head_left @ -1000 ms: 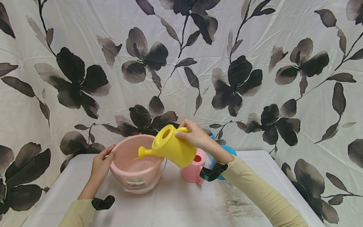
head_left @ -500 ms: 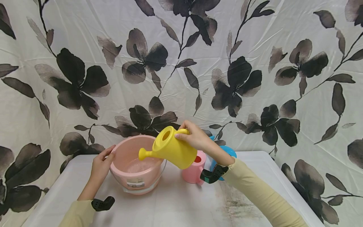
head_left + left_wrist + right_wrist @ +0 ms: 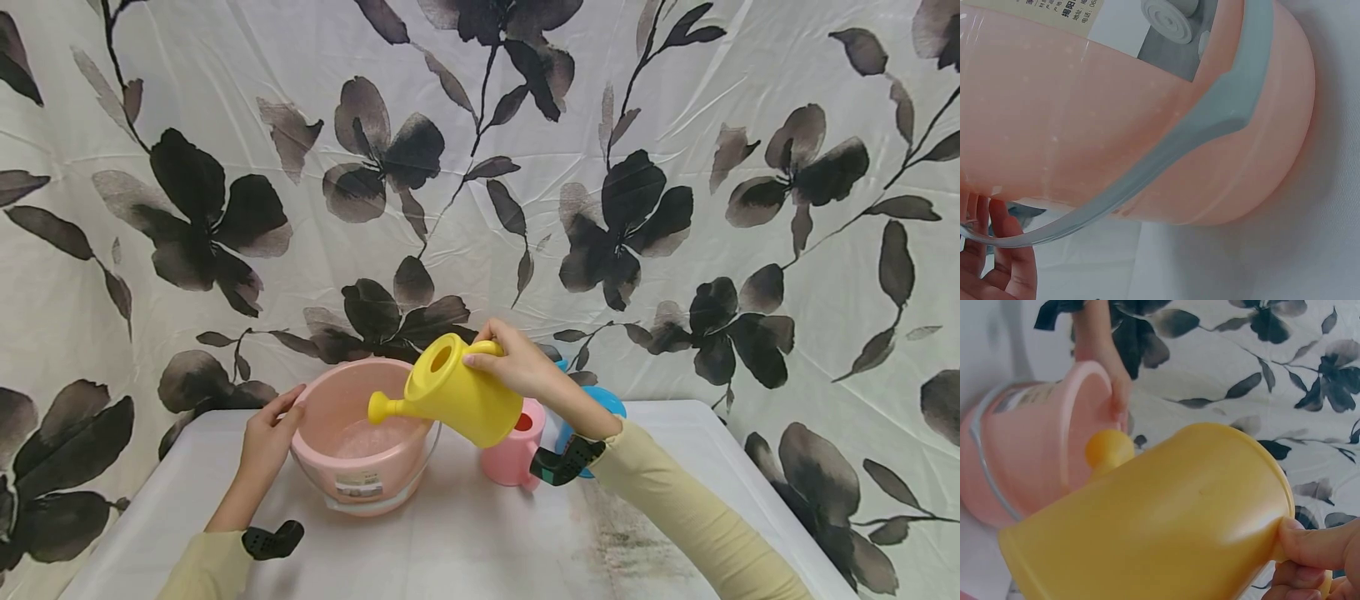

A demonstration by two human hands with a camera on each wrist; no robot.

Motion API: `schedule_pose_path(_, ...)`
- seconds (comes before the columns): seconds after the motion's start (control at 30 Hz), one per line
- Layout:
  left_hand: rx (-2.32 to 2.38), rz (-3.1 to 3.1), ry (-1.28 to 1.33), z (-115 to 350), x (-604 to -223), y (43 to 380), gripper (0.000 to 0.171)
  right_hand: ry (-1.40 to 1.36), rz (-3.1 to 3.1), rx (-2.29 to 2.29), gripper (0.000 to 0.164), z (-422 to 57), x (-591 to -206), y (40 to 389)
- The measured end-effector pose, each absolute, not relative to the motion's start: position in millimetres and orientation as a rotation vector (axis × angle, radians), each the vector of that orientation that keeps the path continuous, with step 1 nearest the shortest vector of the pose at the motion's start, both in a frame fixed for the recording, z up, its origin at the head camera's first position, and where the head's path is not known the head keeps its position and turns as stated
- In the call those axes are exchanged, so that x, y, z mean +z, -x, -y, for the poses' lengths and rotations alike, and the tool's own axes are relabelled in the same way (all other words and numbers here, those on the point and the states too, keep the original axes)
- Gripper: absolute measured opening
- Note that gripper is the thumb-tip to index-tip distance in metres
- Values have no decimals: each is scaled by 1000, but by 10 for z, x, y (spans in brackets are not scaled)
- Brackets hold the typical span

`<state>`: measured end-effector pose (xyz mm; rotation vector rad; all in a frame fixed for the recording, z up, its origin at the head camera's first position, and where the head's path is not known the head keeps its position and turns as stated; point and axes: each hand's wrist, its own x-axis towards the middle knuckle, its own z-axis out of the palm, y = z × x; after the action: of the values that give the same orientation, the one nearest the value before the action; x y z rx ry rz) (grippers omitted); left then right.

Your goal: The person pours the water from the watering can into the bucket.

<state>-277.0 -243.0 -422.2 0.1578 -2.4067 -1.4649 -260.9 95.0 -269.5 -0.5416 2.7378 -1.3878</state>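
Observation:
My right hand (image 3: 504, 358) grips the handle of a yellow watering can (image 3: 465, 396), held tilted with its spout over the inside of a pink bucket (image 3: 360, 462). In the right wrist view, thumb and fingers close round the can's handle beside its yellow body (image 3: 1166, 506). My left hand (image 3: 268, 433) holds the bucket's left rim. Its fingers (image 3: 1019, 262) show behind the grey bail handle (image 3: 1147, 169) in the left wrist view. Shallow water with a rippled surface (image 3: 371, 437) lies in the bottom of the bucket.
A pink watering can (image 3: 506, 458) stands right of the bucket, partly behind the yellow one. Behind my right wrist is a blue watering can (image 3: 603, 398), mostly hidden. All stand on a white table (image 3: 465, 542) against a flower-printed cloth (image 3: 480, 208).
The tilted yellow watering can stays nearly still over the bucket. My left hand has not moved from the rim. The whole view has shifted very slightly.

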Motion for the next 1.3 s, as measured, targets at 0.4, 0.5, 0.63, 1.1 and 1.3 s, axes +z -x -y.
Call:
schedule_pose_path(0.4, -1467, 2414, -170, 2431, -4222, 2757, 49, 538, -2752, -1372, 17, -944, -2689, 2596)
schedule_pose_path(0.5, -1463, 2411, -169, 2429, -4223, 2758, 49, 544, -2762, -1362, 17, -941, -2687, 2598)
schedule_pose_path(0.63, -1466, 2416, -170, 2428, -4223, 2762, 49, 543, -2771, -1354, 17, -937, -2680, 2591)
schedule_pose_path(1.1, -1472, 2415, -183, 2420, -4212, 2762, 49, 550, -2791, -1334, 17, -925, -2656, 2590)
schedule_pose_path(1.3, -1480, 2418, -189, 2418, -4211, 2764, 49, 571, -2786, -1341, 16, -927, -2649, 2586)
